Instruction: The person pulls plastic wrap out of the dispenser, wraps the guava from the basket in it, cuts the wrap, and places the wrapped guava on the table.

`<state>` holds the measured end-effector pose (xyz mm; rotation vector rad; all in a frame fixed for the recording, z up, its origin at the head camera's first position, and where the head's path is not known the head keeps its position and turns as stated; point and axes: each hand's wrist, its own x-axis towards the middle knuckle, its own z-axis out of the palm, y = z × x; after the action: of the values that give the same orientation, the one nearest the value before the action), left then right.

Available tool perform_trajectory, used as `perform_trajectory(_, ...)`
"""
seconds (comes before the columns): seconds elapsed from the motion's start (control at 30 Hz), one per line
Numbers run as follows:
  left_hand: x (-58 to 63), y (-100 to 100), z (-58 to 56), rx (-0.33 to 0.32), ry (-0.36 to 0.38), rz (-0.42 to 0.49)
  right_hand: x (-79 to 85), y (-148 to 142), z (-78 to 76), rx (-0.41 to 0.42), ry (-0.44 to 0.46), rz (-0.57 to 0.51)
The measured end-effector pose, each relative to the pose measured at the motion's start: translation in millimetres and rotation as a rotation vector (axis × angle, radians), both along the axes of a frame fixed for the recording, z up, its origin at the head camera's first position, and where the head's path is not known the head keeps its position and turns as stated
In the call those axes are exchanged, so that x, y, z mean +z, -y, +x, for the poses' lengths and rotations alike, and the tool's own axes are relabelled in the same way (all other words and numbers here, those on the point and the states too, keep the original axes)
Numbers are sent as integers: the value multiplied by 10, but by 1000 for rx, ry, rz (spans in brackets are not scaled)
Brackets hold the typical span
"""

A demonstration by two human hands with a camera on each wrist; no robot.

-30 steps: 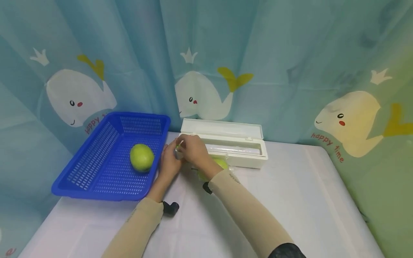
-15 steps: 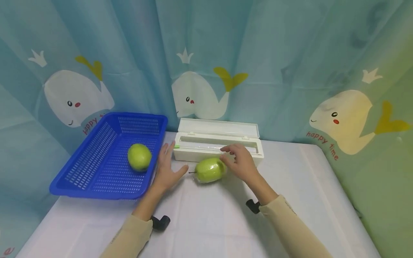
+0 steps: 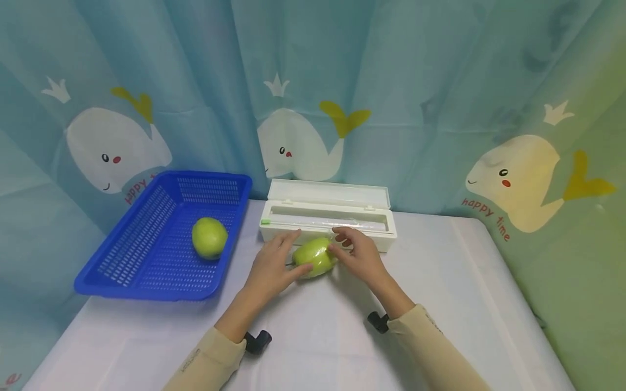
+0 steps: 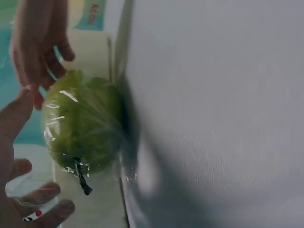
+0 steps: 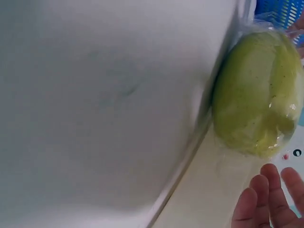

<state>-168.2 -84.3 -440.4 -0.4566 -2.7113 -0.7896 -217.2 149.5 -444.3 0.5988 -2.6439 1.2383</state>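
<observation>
A green pear (image 3: 313, 256) with a dark stem lies on its side between my two hands, wrapped in shiny cling film. My left hand (image 3: 270, 267) is at the stem end, fingers and thumb spread around it. At the blunt end is my right hand (image 3: 363, 257), its fingers loosely bent and close to the film. The right wrist view shows a gap between those fingers and the wrapped pear (image 5: 256, 95). Just behind stands a white cling film dispenser (image 3: 323, 233) with its lid raised and a film roll (image 3: 318, 220) inside.
A blue plastic basket (image 3: 88, 283) stands to the left, with another green pear (image 3: 209, 238) in it. A small green slider (image 3: 265, 221) sits at the dispenser's left end. A whale-print curtain (image 3: 415, 65) hangs behind the white table (image 3: 455, 282).
My hands parted from their meeting point by the basket. The right hand moved right to the pear's blunt end; the left then came rightward to the stem end. The pear has tilted slightly.
</observation>
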Motion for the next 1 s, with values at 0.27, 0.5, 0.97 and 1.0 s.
perform_trajectory(0.27,166,-161,-165,-6,-1,-175,50,66,-49,-81,106,-26)
perform_trajectory(0.5,271,-292,-282,-101,79,-380,82,-20,-27,-65,122,-11)
perform_trajectory(0.97,349,-339,-246,-58,60,-532,185,-160,43,114,10,8)
perform_trajectory(1.0,346,-349,-247,-70,50,-533,195,-169,47,126,-16,5)
